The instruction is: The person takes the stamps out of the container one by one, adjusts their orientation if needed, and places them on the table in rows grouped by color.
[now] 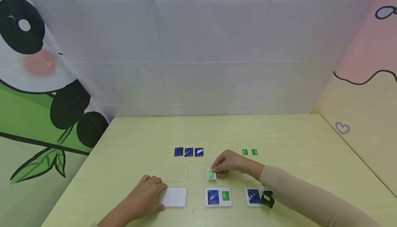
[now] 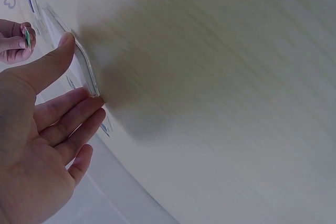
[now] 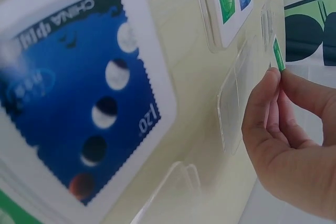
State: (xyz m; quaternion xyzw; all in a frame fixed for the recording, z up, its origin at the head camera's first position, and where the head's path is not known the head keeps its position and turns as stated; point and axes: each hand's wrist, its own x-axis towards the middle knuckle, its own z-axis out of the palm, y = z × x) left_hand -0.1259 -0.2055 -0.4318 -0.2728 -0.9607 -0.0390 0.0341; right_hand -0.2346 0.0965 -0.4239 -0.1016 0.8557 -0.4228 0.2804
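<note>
Thumb and forefinger of my right hand (image 1: 227, 163) pinch a small green stamp (image 1: 212, 174) with a white border, over a clear plastic cover. My left hand (image 1: 145, 194) holds the left end of a blank white card (image 1: 174, 197). In the left wrist view, the thumb and fingertips rest at two corners of its clear holder (image 2: 88, 66). To its right lies a white card (image 1: 218, 205) bearing a blue stamp (image 1: 213, 197) and a green stamp (image 1: 225, 195). Farther right, a moon-phase stamp (image 1: 254, 196) sits on another card, partly hidden by my right sleeve.
Three blue stamps (image 1: 188, 152) lie in a row behind, with two green stamps (image 1: 244, 152) farther right. A clear plastic cover (image 1: 176, 173) lies behind the blank card. A white cloth wall (image 1: 198, 65) closes off the table's back edge.
</note>
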